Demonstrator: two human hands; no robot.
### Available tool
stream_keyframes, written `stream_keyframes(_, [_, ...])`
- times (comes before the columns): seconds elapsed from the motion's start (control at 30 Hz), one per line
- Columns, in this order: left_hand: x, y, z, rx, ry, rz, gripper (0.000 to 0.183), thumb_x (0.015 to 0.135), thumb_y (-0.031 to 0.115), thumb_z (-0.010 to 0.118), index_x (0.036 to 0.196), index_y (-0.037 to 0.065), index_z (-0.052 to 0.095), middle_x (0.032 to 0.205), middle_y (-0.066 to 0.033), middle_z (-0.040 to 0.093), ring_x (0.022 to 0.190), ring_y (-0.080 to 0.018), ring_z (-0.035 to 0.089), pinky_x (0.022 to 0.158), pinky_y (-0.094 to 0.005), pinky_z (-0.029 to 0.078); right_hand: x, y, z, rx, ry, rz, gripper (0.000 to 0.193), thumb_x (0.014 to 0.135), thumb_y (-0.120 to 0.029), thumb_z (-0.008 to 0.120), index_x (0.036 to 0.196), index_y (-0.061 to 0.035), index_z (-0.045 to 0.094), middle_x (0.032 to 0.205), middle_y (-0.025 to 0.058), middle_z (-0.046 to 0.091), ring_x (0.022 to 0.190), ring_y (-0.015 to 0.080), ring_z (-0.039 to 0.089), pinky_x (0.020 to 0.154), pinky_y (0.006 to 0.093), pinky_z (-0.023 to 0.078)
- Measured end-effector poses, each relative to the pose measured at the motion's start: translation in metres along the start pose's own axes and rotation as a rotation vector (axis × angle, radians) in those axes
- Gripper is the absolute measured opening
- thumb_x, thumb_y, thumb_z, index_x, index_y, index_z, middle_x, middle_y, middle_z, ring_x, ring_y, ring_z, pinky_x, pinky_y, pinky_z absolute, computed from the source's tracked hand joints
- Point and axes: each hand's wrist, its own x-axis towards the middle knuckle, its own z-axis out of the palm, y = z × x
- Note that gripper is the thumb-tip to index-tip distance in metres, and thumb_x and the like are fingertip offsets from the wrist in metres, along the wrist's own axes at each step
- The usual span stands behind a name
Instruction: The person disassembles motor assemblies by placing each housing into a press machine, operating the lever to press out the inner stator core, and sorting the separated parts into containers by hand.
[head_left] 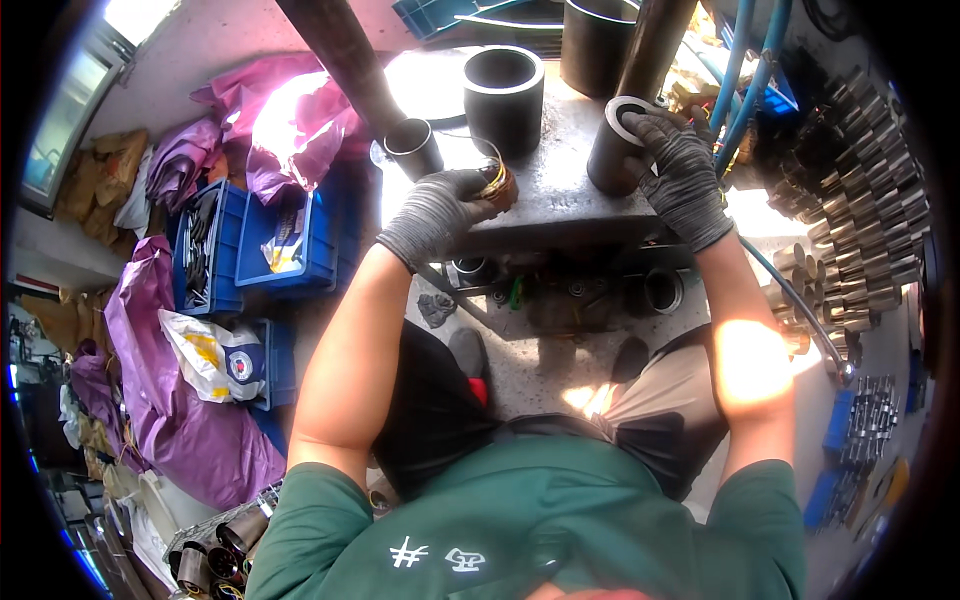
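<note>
My left hand (pixel 436 214), in a grey knit glove, is closed round a small motor stator (pixel 500 192) with copper-coloured windings and thin loose wires, at the front edge of a metal worktable (pixel 568 190). My right hand (pixel 684 178), gloved alike, grips a dark metal cylinder (pixel 606 160) by its upper right side. This cylinder has a pale ring-shaped top and stands on the table. Beside my left hand is a thin-walled metal tube (pixel 414 150). A thick, open-topped black cylinder (pixel 503 110) stands between the hands, farther back.
Two dark posts (pixel 345 60) (pixel 655 50) rise from the table. Another large cylinder (pixel 597 50) is behind. Blue hoses (pixel 745 80) hang at right, near stacked metal sleeves (pixel 860 200). Blue bins (pixel 290 240) and purple sacks (pixel 180 390) lie at left.
</note>
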Motion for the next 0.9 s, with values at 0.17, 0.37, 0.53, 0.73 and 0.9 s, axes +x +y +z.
stream_keyframes(0.17, [0.005,0.013,0.001,-0.717,-0.14,-0.137,0.026,0.089,0.015,0.064,0.105,-0.004,0.073,0.093,-0.0107,0.073,0.07,-0.0106,0.06,0.064,-0.0212,0.047,-0.002,-0.025,-0.023,0.409,0.138,0.096,0.042,0.089,-0.005,0.077,0.13,-0.0117,0.068,0.117,0.012,0.074,0.104,0.028,0.072,0.096,0.0399,0.057])
stream_keyframes(0.37, [0.006,0.011,0.013,-1.507,-0.391,0.026,0.023,0.088,0.002,0.067,0.11,-0.004,0.068,0.096,-0.0105,0.071,0.085,-0.0157,0.067,0.08,-0.0278,0.056,-0.014,-0.057,-0.047,0.829,-0.291,0.465,0.047,0.093,-0.005,0.076,0.138,-0.0101,0.065,0.117,0.0078,0.074,0.097,0.0132,0.071,0.081,0.0288,0.06])
stream_keyframes(0.53, [-0.002,0.021,0.03,-1.158,-0.237,0.231,0.039,0.084,0.007,0.086,0.119,-0.003,0.07,0.111,-0.0094,0.075,0.101,-0.0162,0.071,0.094,-0.0334,0.059,-0.014,-0.068,-0.05,1.347,-0.483,0.823,0.056,0.095,-0.012,0.079,0.146,-0.0055,0.058,0.123,0.008,0.073,0.098,0.0154,0.072,0.077,0.0272,0.063])
stream_keyframes(0.73, [-0.005,0.032,0.046,-1.089,-0.104,0.358,0.04,0.084,0.016,0.09,0.114,-0.002,0.072,0.116,-0.0095,0.076,0.104,-0.0138,0.071,0.093,-0.0326,0.058,-0.017,-0.072,-0.053,1.486,-0.426,0.91,0.05,0.092,-0.016,0.082,0.137,-0.0043,0.065,0.118,0.007,0.075,0.104,0.0175,0.072,0.086,0.0315,0.063])
stream_keyframes(0.9, [-0.007,0.04,0.038,-0.186,0.099,0.608,0.024,0.092,0.006,0.067,0.114,-0.004,0.069,0.116,-0.0123,0.073,0.099,-0.017,0.072,0.089,-0.0315,0.06,-0.02,-0.071,-0.051,1.415,-0.342,0.882,0.047,0.089,-0.012,0.084,0.132,-0.0033,0.068,0.118,0.0079,0.075,0.109,0.0188,0.071,0.098,0.0353,0.061])
